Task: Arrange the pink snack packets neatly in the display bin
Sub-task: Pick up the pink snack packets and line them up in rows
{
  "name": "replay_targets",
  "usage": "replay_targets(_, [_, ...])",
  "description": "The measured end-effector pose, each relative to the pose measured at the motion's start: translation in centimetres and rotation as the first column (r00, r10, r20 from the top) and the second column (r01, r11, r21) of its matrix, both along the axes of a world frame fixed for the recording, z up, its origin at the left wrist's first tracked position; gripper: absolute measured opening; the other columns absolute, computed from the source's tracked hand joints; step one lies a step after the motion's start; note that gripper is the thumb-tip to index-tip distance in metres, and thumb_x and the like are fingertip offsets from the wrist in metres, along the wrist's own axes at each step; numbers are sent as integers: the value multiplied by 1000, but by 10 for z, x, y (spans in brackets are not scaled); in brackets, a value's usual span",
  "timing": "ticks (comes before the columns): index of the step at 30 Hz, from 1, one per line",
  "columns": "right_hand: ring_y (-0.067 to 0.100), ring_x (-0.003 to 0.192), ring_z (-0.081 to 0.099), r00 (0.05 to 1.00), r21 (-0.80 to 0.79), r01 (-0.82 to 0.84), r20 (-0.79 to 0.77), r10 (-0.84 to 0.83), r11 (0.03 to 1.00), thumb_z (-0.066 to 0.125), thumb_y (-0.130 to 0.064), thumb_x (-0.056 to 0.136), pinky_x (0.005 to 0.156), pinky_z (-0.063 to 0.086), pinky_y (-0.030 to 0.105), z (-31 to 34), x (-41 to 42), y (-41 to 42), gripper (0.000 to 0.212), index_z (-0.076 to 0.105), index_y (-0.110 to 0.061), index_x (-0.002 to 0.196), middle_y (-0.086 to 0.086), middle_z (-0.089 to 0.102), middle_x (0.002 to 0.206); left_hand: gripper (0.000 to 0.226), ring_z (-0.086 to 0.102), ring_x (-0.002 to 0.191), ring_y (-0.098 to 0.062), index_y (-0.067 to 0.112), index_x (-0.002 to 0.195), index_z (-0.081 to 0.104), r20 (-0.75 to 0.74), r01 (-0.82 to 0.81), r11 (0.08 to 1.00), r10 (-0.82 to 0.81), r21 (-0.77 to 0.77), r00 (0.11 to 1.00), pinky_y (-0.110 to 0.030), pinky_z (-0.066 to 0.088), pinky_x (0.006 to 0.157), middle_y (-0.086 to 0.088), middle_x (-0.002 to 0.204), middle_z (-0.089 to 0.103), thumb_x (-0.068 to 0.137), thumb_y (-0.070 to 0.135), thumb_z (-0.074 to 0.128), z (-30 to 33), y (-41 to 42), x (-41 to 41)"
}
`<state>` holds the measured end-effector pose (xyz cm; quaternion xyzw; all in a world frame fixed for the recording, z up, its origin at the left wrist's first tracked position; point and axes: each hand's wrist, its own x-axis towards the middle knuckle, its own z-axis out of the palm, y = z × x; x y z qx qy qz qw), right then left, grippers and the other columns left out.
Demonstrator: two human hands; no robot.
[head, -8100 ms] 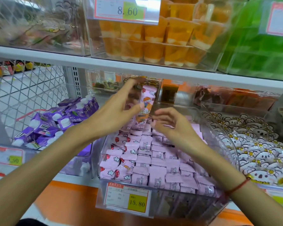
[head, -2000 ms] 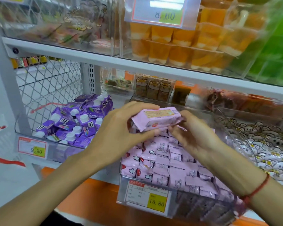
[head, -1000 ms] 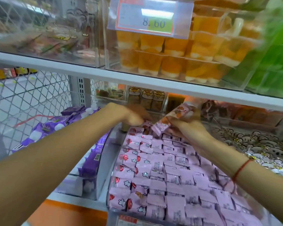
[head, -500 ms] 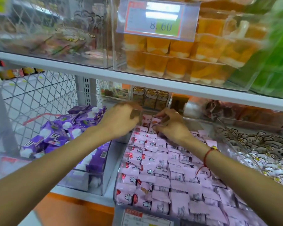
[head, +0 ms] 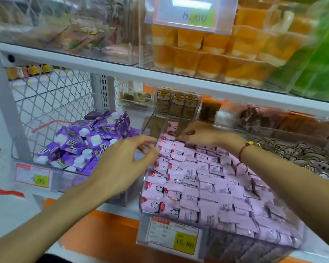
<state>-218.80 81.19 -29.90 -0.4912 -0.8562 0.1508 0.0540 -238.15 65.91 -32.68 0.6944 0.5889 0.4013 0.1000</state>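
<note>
Head view showed our right hand (head: 199, 134) pinching a packet at the back of the clear plastic display bin (head: 235, 242), left hand (head: 125, 164) relaxed, empty, so we judged the pink foil snack packets (head: 207, 188) needed flush rows.

Bright, even store light; glare on upper price tag (head: 193, 13); motion blur up top, wide-angle bending at edges.
</note>
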Motion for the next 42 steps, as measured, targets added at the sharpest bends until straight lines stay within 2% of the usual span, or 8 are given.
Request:
replay_targets(4, [14, 86, 59, 927, 114, 212, -337, -163, 971, 68, -29, 84, 72, 50, 26, -13, -15, 8, 26, 51, -22, 103, -6, 59, 94, 22, 50, 80, 20, 38, 106, 62, -6, -10, 1000, 10, 4, 1000, -2, 34, 62, 31, 86, 59, 87, 46, 53, -3, 0, -1])
replay_targets(9, [18, 95, 60, 882, 115, 209, -452, -136, 971, 69, -24, 84, 80, 53, 32, -34, -32, 15, 36, 52, -17, 115, 1, 62, 111, 30, 52, 93, 13, 38, 111, 60, 10, 16, 1000, -16, -7, 1000, -6, 39, 71, 32, 91, 58, 85, 49, 49, -5, 0, -2])
replay_targets(13, [11, 77, 56, 932, 217, 149, -356, -64, 965, 61, -26, 90, 57, 37, 12, -27, -27, 20, 22, 60, -18, 111, 0, 61, 102, 32, 52, 92, 12, 41, 109, 60, 18, 18, 1000, -18, 0, 1000, -5, 38, 68, 32, 91, 58, 84, 54, 46, -5, 1, -2])
replay_targets(17, [11, 76, 57, 987, 343, 73, -161, -18, 936, 55, -22, 93, 60, 44, 18, -20, -13, 18, 14, 63, -21, 104, -8, 53, 101, 35, 52, 92, 13, 42, 108, 60, 37, 27, 1000, -27, 3, 999, -4, 38, 69, 34, 90, 57, 80, 57, 43, -6, 2, -3])
replay_targets(24, [-1, 63, 55, 904, 243, 195, -420, -78, 950, 66, -27, 86, 60, 43, 14, -33, -27, 23, 13, 74, -21, 94, -9, 69, 86, 28, 52, 93, 10, 42, 107, 59, 55, 38, 999, -38, 1, 998, -6, 38, 69, 31, 93, 59, 83, 53, 47, -7, 2, -3])
replay_targets(30, [10, 61, 64, 994, 108, 103, 21, -105, 989, 53, -15, 93, 50, 52, 21, -19, -43, 29, 21, 71, -16, 106, 0, 70, 91, 25, 52, 94, 10, 42, 108, 58, 36, 36, 999, -36, 1, 999, -7, 37, 70, 31, 94, 58, 86, 52, 49, -9, 4, -4])
replay_targets(37, [28, 119, 55, 941, -124, 53, -327, -91, 991, 45, 3, 93, 101, 46, 45, 6, -5, -10, 51, 46, -22, 137, 1, 53, 136, 39, 50, 93, 16, 41, 113, 57, 6, 33, 999, -33, 7, 999, -3, 35, 71, 32, 93, 56, 87, 63, 39, -7, 0, -3])
replay_targets(42, [13, 120, 51, 974, -18, -19, -225, 14, 1000, 49, -9, 96, 107, 39, 34, 20, 26, -62, 32, 58, -18, 125, -1, 56, 134, 40, 52, 92, 10, 41, 119, 52, 26, 23, 997, -25, 79, 999, -24, 42, 75, 26, 108, 56, 87, 62, 41, -3, -20, -2])
